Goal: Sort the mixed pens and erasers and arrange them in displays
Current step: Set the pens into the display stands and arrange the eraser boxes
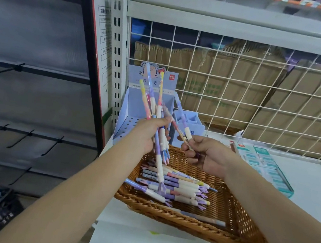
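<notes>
Head camera looks down at a white shelf [315, 182] bearing a wicker basket [222, 231]. The left hand [147, 134] is raised over the basket's far left corner, its fingers [164, 121] curled round a fanned bundle of pastel pens [159, 102]. Just beside it, the right hand [208, 154] pinches a couple more pens [185, 127] between thumb and fingers [190, 152]. Loose pens [177, 186] lie in the basket. A pale blue cardboard pen display [127, 121] stands behind it on the left; a teal eraser box [267, 168] lies to the right.
</notes>
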